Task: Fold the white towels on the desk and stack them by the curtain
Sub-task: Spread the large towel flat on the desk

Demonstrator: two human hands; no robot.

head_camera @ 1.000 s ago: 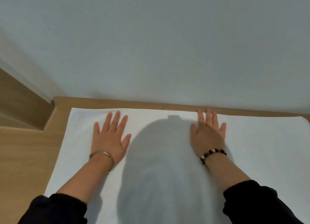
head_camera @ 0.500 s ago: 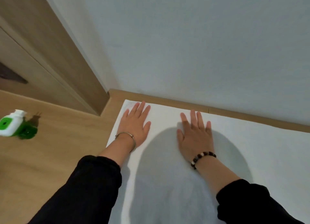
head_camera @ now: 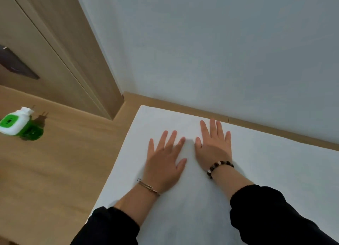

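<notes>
Far left: green-and-white bottle (head_camera: 18, 124), set on the wooden table (head_camera: 55, 171), well apart from the work. Centre: white towel (head_camera: 275, 171), spread flat on the table, its far edge laid close along the wall (head_camera: 201, 43). Left hand (head_camera: 163, 160): grip fully open, fingers splayed, palm pressed on the towel, nothing held. Right hand (head_camera: 213, 144): grip likewise open and flat, just beside the left, nothing held. Risks judged: the cloth may be dragged and rucked if the palms are slid unevenly; edges may be mismatched at the fold, since no corner is pinched.

Pale grey wall (head_camera: 220, 43); wood panel (head_camera: 55, 52) left, possibly cabinet door.
</notes>
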